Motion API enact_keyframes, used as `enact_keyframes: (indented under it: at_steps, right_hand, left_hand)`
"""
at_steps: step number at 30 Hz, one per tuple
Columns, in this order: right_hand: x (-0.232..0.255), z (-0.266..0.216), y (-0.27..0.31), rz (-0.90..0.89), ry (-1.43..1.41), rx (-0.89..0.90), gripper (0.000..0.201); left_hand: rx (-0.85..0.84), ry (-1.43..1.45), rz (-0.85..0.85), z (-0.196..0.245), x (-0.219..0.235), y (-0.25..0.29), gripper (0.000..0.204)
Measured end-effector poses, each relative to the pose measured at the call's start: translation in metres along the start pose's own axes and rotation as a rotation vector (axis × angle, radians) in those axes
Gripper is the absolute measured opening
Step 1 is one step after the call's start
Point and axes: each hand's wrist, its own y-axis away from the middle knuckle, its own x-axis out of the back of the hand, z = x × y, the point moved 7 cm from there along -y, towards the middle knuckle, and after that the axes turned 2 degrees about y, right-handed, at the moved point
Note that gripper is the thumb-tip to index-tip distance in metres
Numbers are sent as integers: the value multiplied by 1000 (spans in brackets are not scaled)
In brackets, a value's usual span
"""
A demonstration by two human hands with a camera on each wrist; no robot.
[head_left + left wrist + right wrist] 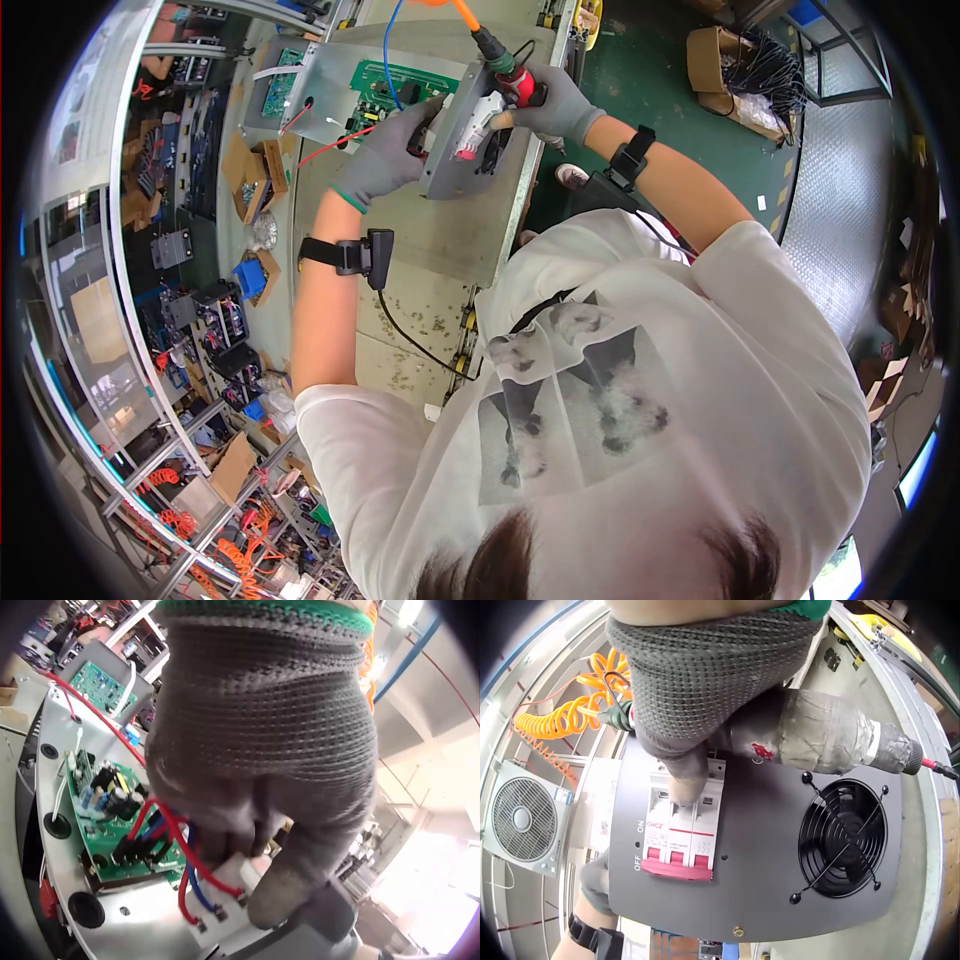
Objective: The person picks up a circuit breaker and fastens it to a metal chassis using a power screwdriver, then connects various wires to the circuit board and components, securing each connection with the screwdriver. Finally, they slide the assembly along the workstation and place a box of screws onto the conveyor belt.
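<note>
My gloved left hand (pixel 385 155) grips the white circuit breaker (pixel 225 926) from behind a grey metal panel (pixel 765 907), with red and blue wires (pixel 199 881) running to its terminals. On the panel's front the breaker shows a pink toggle bar (pixel 676 870) at the OFF side. A power screwdriver (pixel 825 731) lies in the grip of my gloved right hand (pixel 560 105), its bit pointing away from the panel. One right fingertip touches the breaker's face. Beside the breaker sits a round fan guard (pixel 844 836).
Behind the panel lies a metal chassis (pixel 124 926) with a green circuit board (pixel 112 825). An orange coiled hose (pixel 555 724) runs near the screwdriver. Cardboard boxes (pixel 245 180) stand at the left, and a carton of black cables (pixel 710 70) is on the floor.
</note>
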Motion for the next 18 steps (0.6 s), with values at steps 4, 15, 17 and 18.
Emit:
enact_keyframes:
  at_steps: [4,15,17,18]
  right_hand:
    - [2,6,-4,31,64,48,57]
    - [-5,40,2,111,-182,-46,47]
    - [-6,35,2,73,-205,-53,44]
    - [-1,41,-3,77,-130,53,42]
  left_hand:
    - [16,396,-168,-1,1,20,86]
    - [183,-243,706,35,-30,45,62]
    - [86,-261,850,32,-39,47,54]
    - [102,-282,882,31,-43,47,50]
